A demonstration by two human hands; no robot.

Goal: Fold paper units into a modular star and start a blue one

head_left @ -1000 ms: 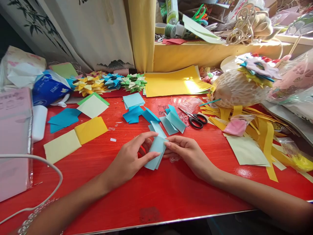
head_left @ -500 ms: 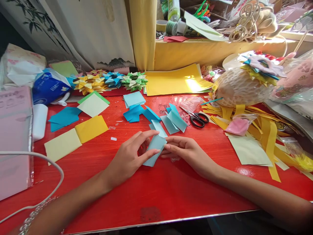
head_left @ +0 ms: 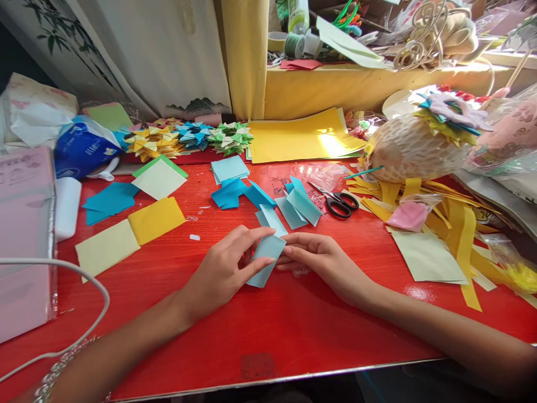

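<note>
A light blue folded paper (head_left: 268,250) is held between my two hands above the red table. My left hand (head_left: 235,254) grips its left side, thumb across the front and index finger at the top edge. My right hand (head_left: 316,252) pinches its right edge between thumb and fingers. Just behind lies another light blue folded piece (head_left: 271,218), partly covered by the held one. Further back are bright blue folded pieces (head_left: 230,193), a stack of light blue paper (head_left: 230,169) and more light blue folded pieces (head_left: 298,206).
Black-handled scissors (head_left: 339,202) lie right of the blue pieces. Yellow folded paper (head_left: 157,220) and blue sheets (head_left: 111,202) are at left. Yellow strips (head_left: 464,252) and a pale green square (head_left: 428,254) lie at right. A white cable (head_left: 103,291) crosses the left front.
Both hands stay nearly in place on the light blue paper. The paper has tilted very slightly; the rest looks unchanged.
</note>
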